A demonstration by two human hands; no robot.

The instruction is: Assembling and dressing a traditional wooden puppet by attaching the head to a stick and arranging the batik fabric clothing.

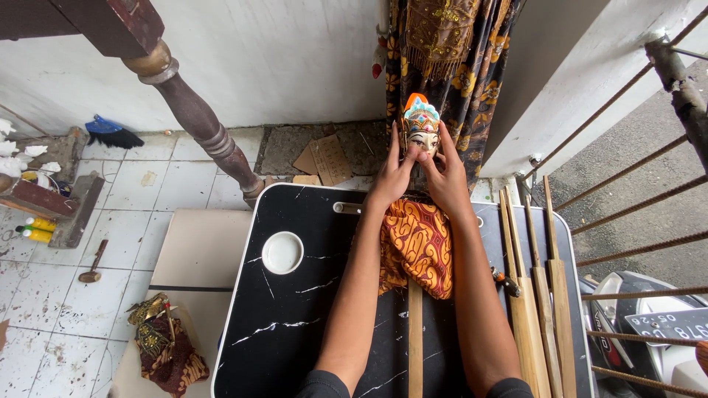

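A wooden rod puppet lies on the black marbled table (280, 309), its painted head (421, 127) with a coloured crown past the table's far edge. My left hand (393, 177) and my right hand (445, 175) both grip the puppet at the neck, thumbs by the face. Its orange patterned cloth skirt (417, 247) spreads between my forearms. A wooden central rod (415, 339) runs from under the skirt towards me.
Several flat wooden sticks (542, 295) lie along the table's right side beside a small dark tool (506, 283). A round white recess (282, 252) sits in the table's left half. Another puppet (164, 343) lies on the floor left. Patterned cloth (450, 59) hangs ahead; metal bars (627, 199) stand right.
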